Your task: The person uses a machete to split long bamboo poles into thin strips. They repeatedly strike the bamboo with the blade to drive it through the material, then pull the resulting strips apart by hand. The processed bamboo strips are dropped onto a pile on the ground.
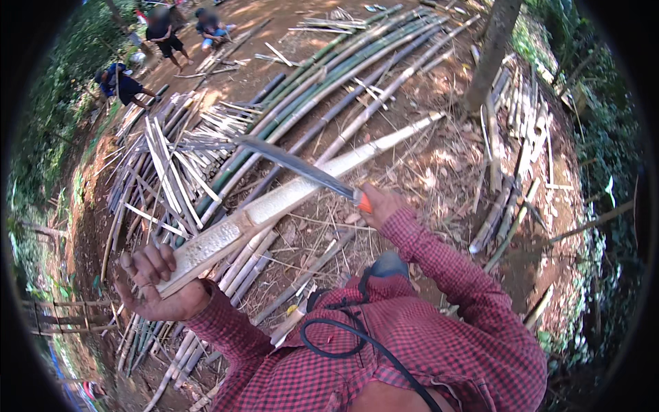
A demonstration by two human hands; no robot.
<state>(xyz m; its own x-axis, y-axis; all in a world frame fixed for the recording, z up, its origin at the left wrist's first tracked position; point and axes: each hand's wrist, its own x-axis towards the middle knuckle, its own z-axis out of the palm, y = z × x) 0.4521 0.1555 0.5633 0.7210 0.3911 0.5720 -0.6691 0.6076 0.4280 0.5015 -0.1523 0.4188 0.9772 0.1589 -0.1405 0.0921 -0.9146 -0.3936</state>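
My left hand [152,280] grips the near end of a long pale split bamboo pole [288,196] that slants up and away to the right over the ground. A long dark machete blade [295,165] with an orange handle is in my right hand [379,204], held across the pole near its middle. The blade points left and lies just above the pole's upper face. Both my sleeves are red checked cloth.
Long green bamboo poles [343,65] lie in a row beyond. Split pale strips [168,172] are heaped at left. A tree trunk [489,58] stands at upper right, with short cut pieces [504,199] beside it. Three people [165,31] are at the far upper left.
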